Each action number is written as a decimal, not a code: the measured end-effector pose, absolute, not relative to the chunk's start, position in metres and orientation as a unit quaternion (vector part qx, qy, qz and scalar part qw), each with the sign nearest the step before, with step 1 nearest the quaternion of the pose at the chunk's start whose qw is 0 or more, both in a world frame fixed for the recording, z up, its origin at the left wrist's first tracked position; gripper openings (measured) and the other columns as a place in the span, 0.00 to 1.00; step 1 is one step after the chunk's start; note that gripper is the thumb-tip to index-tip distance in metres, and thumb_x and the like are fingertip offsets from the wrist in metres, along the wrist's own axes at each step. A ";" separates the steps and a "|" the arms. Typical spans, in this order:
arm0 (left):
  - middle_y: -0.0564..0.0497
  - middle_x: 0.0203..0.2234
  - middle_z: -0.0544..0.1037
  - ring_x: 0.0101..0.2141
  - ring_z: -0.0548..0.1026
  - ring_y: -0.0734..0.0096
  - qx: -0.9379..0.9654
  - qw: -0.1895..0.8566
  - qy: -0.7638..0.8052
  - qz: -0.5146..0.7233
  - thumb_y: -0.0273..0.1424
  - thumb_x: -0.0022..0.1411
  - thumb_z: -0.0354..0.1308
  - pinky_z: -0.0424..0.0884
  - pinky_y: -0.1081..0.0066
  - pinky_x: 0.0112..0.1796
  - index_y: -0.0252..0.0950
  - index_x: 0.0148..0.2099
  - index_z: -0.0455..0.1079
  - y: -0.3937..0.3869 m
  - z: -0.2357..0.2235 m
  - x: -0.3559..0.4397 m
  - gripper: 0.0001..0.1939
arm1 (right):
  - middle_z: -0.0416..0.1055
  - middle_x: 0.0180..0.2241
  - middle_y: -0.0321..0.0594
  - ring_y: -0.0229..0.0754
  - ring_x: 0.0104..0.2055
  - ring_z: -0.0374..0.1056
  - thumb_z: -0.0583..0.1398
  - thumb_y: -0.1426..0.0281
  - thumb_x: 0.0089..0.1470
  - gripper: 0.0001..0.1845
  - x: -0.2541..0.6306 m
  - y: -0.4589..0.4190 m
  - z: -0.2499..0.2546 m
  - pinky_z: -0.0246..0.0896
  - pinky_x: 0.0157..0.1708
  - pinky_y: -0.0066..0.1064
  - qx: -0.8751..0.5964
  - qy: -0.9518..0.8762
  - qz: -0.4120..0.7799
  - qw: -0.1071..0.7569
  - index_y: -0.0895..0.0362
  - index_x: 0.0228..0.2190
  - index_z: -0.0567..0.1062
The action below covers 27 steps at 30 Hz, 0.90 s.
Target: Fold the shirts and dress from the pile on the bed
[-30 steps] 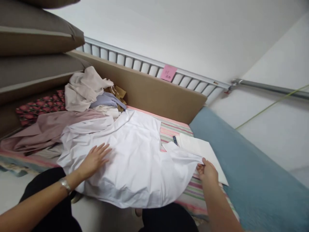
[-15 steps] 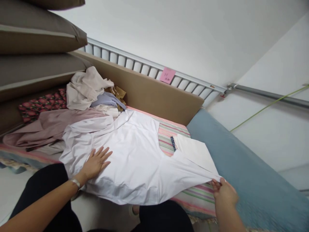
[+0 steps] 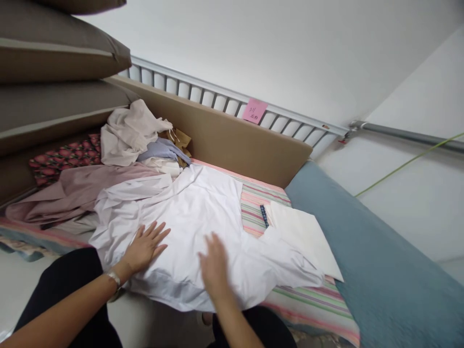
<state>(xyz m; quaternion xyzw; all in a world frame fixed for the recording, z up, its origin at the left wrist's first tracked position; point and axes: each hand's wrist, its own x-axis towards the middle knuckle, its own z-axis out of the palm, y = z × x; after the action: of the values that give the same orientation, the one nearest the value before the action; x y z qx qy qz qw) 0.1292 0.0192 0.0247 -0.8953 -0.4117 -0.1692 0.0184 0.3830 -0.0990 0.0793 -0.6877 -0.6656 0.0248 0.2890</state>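
Note:
A white shirt-like garment (image 3: 195,208) lies spread over a striped cloth, with a sleeve reaching to the right. My left hand (image 3: 145,246) rests flat on its left part, fingers spread. Over the garment's middle is my right hand (image 3: 214,266), slightly blurred, its fingers stretched out and holding nothing. I cannot tell whether the right palm touches the fabric. The sleeve (image 3: 290,263) lies loose and wrinkled, its end near the edge of a folded white cloth (image 3: 308,232). A dark blue patterned strip (image 3: 264,216) shows beside that cloth.
Crumpled clothes (image 3: 126,135) are heaped at the left, near a stack of brown cushions (image 3: 54,106). A brown board (image 3: 224,140) stands along the back before a radiator (image 3: 206,99) bearing a pink note (image 3: 255,110). A blue surface (image 3: 362,246) slopes at the right.
My right hand has let go of the sleeve end and moved left over the garment's middle. The stretched sleeve has slackened. My left hand has stayed in place.

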 end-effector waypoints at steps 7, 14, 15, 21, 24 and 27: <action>0.51 0.62 0.58 0.61 0.53 0.48 -0.895 0.009 -0.417 -0.160 0.45 0.65 0.45 0.49 0.44 0.57 0.49 0.63 0.56 0.021 0.024 0.129 0.26 | 0.57 0.60 0.53 0.53 0.64 0.48 0.45 0.60 0.61 0.27 0.441 -0.112 0.043 0.40 0.59 0.55 -0.790 -0.591 -0.008 0.160 0.59 0.55 0.64; 0.50 0.62 0.58 0.61 0.53 0.48 -0.891 -0.011 -0.417 -0.179 0.44 0.65 0.46 0.47 0.43 0.57 0.48 0.63 0.56 0.020 0.025 0.131 0.25 | 0.54 0.61 0.48 0.52 0.64 0.47 0.42 0.59 0.59 0.30 0.549 -0.151 0.031 0.47 0.57 0.51 -0.862 -0.496 -0.094 0.033 0.57 0.58 0.60; 0.49 0.62 0.58 0.61 0.53 0.48 -0.891 -0.013 -0.417 -0.180 0.44 0.65 0.46 0.48 0.43 0.57 0.48 0.63 0.56 0.020 0.026 0.132 0.25 | 0.53 0.62 0.48 0.52 0.64 0.47 0.42 0.59 0.59 0.30 0.549 -0.152 0.032 0.48 0.57 0.51 -0.863 -0.497 -0.090 0.020 0.57 0.59 0.59; 0.48 0.62 0.58 0.61 0.53 0.51 -0.891 -0.026 -0.415 -0.183 0.43 0.66 0.46 0.51 0.46 0.57 0.48 0.63 0.56 0.005 0.035 0.127 0.24 | 0.55 0.60 0.57 0.59 0.63 0.49 0.46 0.62 0.57 0.29 0.515 -0.135 0.045 0.51 0.54 0.54 -0.863 -0.492 -0.110 0.021 0.62 0.56 0.63; 0.49 0.63 0.56 0.62 0.51 0.52 -0.893 -0.023 -0.410 -0.184 0.43 0.66 0.47 0.50 0.48 0.58 0.49 0.64 0.53 -0.010 0.033 0.120 0.26 | 0.52 0.61 0.57 0.55 0.64 0.47 0.44 0.61 0.58 0.30 0.455 -0.118 0.042 0.48 0.57 0.51 -0.790 -0.582 -0.164 0.100 0.63 0.56 0.63; 0.51 0.64 0.54 0.63 0.49 0.53 -0.899 -0.023 -0.401 -0.171 0.44 0.65 0.47 0.49 0.48 0.59 0.51 0.65 0.51 -0.022 0.029 0.108 0.27 | 0.54 0.61 0.48 0.52 0.64 0.48 0.45 0.58 0.58 0.28 0.404 -0.111 0.033 0.46 0.59 0.51 -0.704 -0.690 -0.112 0.127 0.55 0.56 0.64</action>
<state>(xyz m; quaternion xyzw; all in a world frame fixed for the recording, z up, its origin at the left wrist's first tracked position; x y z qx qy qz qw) 0.1078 -0.0225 0.0290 -0.8994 -0.4014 -0.1712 -0.0233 0.4036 -0.1105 0.0333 -0.7040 -0.6898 -0.1121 0.1266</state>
